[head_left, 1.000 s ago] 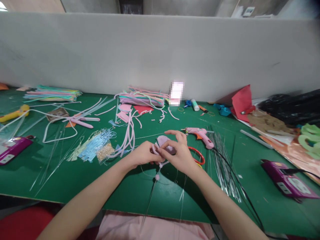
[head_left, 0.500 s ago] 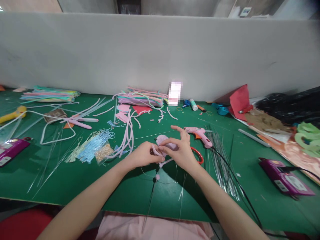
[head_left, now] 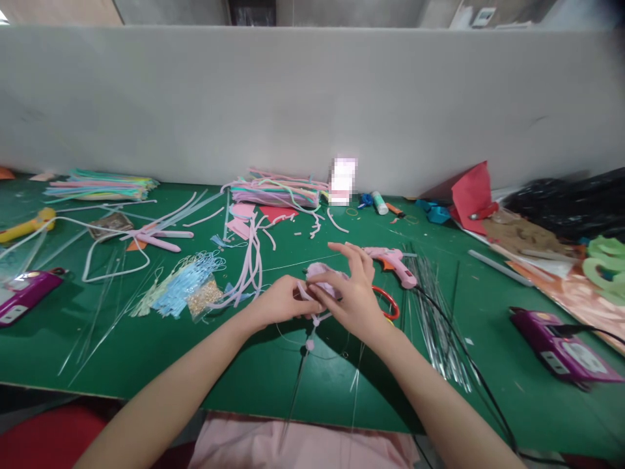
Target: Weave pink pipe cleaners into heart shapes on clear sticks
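Observation:
My left hand (head_left: 280, 301) pinches a pale lilac pipe-cleaner piece (head_left: 322, 268) between thumb and fingers. My right hand (head_left: 359, 301) closes thumb and forefinger on the same piece, its other fingers raised. The fingers partly cover its fuzzy, rounded shape. Just below hangs or lies a small lilac knot and a round lilac bead-like bit (head_left: 309, 345) with thin wire running from it toward the table's front edge. Red-handled scissors (head_left: 389, 303) lie partly hidden behind my right wrist. Past my right fingers is a pink glue gun (head_left: 398, 266).
Thin metal wires (head_left: 437, 326) lie right of my right hand, crossed by a black cable. Left are blue tassels (head_left: 183, 286), a bag of gold beads (head_left: 202, 298) and loose pipe cleaners (head_left: 249, 260). Pipe-cleaner bundles (head_left: 278, 194) line the partition (head_left: 293, 98). Purple power strips (head_left: 561, 345) sit at both sides.
My right hand has shifted slightly, its fingers now covering more of the lilac piece. My left hand keeps its pinch. The whole view has moved a little.

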Tool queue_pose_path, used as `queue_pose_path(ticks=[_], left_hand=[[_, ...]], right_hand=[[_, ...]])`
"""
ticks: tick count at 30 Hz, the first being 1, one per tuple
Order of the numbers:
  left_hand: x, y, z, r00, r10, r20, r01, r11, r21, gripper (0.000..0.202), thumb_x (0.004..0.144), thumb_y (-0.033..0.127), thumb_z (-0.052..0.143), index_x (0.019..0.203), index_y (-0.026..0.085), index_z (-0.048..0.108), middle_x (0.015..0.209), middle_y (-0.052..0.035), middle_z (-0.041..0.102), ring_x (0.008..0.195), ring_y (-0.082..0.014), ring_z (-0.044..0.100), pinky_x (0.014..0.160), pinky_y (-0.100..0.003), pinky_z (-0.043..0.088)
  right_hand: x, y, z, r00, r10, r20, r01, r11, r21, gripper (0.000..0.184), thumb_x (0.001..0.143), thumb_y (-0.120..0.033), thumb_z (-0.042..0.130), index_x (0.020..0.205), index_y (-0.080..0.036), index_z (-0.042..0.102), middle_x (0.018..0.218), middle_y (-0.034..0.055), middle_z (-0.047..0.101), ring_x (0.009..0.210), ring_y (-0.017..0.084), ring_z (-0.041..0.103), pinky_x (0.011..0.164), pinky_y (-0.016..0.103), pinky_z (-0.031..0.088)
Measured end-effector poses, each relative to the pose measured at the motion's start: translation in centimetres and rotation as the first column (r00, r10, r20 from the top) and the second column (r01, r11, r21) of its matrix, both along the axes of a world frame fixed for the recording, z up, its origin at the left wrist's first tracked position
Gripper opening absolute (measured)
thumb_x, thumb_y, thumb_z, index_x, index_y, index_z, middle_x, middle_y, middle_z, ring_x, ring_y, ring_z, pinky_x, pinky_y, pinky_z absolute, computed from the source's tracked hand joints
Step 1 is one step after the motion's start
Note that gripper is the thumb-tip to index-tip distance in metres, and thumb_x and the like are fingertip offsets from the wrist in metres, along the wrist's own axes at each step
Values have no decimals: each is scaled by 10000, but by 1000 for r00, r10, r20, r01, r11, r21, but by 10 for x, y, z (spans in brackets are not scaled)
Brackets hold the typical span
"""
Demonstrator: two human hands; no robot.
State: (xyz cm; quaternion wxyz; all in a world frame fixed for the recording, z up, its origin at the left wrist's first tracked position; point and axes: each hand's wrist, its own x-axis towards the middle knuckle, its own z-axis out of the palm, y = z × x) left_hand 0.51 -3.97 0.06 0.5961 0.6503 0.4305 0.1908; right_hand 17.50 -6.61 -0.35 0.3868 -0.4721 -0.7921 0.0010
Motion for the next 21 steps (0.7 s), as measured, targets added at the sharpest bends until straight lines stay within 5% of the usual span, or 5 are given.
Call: queue_pose_path(ticks=[3,7,11,13,21], left_hand=[[-1,0,3,1000,16,22,-15,999,-29,240,701,379,701,690,142,666,615,-24,645,612,-157,611,558,-233,453],[-8,5,5,992,67,108,-59,996,-71,283,708,414,720,751,137,681,694,-49,689,633,-153,630,586,-237,470],[-12,9,6,965,169,200,-147,982,-118,287,692,387,742,794,125,685,725,-55,694,642,-138,628,634,-251,486],[-13,9,5,961,182,210,-159,980,-118,309,685,401,748,796,118,688,715,-55,689,638,-136,621,630,-250,483],[-10,7,5,979,158,128,-154,987,-44,245,685,357,753,758,132,689,697,-38,700,663,-154,635,630,-249,487]], right_hand=[[5,4,1,973,-72,-220,59,996,-64,133,885,-301,551,947,-265,663,1299,97,466,1271,308,382,1028,546,313],[18,11,3,774,-186,-605,18,962,-273,298,840,-423,593,1070,-235,572,1168,108,563,1124,250,521,893,415,462],[23,11,5,722,-74,-688,-431,729,-531,395,761,-453,682,1071,-214,621,1066,71,665,972,207,605,793,326,490],[19,9,5,730,-54,-681,-506,626,-593,344,755,-456,689,976,-193,677,951,51,699,849,177,625,736,293,481],[3,4,-4,727,-171,-665,-429,643,-635,323,661,-468,759,801,-178,735,734,28,700,624,138,576,603,270,452]])
